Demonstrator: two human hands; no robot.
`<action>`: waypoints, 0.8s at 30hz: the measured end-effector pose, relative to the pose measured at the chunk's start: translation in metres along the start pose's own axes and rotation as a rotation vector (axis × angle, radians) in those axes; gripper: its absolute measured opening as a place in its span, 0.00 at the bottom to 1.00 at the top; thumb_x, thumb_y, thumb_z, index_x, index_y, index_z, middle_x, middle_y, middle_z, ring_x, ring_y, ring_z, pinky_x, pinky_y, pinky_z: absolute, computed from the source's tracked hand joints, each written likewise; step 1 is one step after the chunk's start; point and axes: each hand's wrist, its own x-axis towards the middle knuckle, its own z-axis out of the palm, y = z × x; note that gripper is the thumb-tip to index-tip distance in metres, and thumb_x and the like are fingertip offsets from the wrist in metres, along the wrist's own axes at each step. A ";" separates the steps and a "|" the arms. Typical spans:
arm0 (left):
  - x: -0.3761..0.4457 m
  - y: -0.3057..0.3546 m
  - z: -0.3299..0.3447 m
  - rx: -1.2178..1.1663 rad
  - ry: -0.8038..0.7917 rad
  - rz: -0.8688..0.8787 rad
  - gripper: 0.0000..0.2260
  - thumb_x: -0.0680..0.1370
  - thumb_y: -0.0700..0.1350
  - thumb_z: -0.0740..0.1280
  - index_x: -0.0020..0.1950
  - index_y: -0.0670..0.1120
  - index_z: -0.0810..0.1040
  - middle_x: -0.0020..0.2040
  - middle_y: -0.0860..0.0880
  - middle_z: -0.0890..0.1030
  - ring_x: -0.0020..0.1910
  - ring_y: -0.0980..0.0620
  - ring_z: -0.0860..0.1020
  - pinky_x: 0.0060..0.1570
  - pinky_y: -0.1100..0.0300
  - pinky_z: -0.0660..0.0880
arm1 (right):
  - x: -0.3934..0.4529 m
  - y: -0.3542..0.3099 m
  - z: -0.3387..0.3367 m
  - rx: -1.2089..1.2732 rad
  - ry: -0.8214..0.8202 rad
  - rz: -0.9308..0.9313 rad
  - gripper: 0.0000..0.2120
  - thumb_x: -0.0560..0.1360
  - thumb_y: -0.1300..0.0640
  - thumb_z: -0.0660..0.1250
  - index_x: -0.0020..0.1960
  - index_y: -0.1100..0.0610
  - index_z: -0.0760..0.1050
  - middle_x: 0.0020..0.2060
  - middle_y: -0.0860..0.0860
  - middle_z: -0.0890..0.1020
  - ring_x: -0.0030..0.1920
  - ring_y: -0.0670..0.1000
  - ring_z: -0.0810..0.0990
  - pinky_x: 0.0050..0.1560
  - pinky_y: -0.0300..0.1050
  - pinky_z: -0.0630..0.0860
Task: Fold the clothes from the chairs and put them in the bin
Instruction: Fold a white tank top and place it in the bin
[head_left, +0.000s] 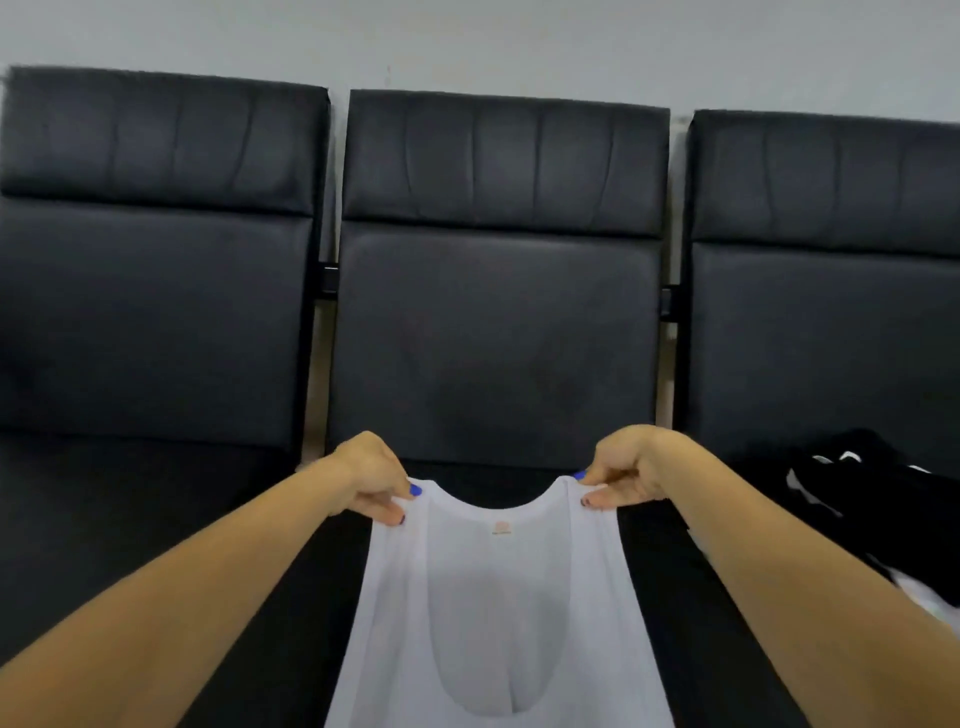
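At the far left stands a black padded chair (156, 260), its seat bare where it shows. Next to it, the left hand (371, 480) pinches the left shoulder strap of a white tank top (498, 597), thumb and curled fingers closed tight on the fabric; the nails are painted blue. The top hangs spread between both hands in front of the middle chair (498, 322), neckline uppermost, a small label just under the collar, the body of the garment running down toward the near edge of the view over the middle seat. The right hand (631, 475) pinches the right shoulder strap in the same closed grip, level with the left. Further right, on the seat of the right chair (831, 270), lies a crumpled black garment (852, 493) with white markings, and a bit of white cloth (930, 592) shows just near it behind the right forearm.
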 end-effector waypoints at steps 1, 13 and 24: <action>0.019 -0.006 0.009 0.065 0.060 0.002 0.06 0.74 0.36 0.72 0.50 0.37 0.80 0.48 0.38 0.82 0.43 0.44 0.84 0.48 0.53 0.81 | 0.018 -0.003 0.010 0.016 0.022 -0.054 0.12 0.76 0.69 0.66 0.59 0.69 0.74 0.42 0.56 0.77 0.45 0.52 0.81 0.42 0.39 0.82; 0.152 -0.015 0.048 0.229 0.409 0.166 0.06 0.76 0.40 0.69 0.50 0.39 0.81 0.48 0.38 0.82 0.48 0.41 0.81 0.49 0.52 0.79 | 0.158 -0.013 0.070 0.181 0.600 -0.302 0.04 0.76 0.61 0.64 0.42 0.60 0.71 0.48 0.60 0.82 0.48 0.61 0.82 0.43 0.47 0.77; -0.009 -0.059 0.014 0.069 0.188 0.279 0.19 0.78 0.36 0.66 0.67 0.50 0.74 0.63 0.48 0.73 0.62 0.47 0.74 0.62 0.51 0.72 | 0.047 0.052 0.047 0.356 0.277 -0.441 0.14 0.76 0.68 0.63 0.58 0.56 0.73 0.56 0.59 0.77 0.55 0.58 0.78 0.54 0.54 0.79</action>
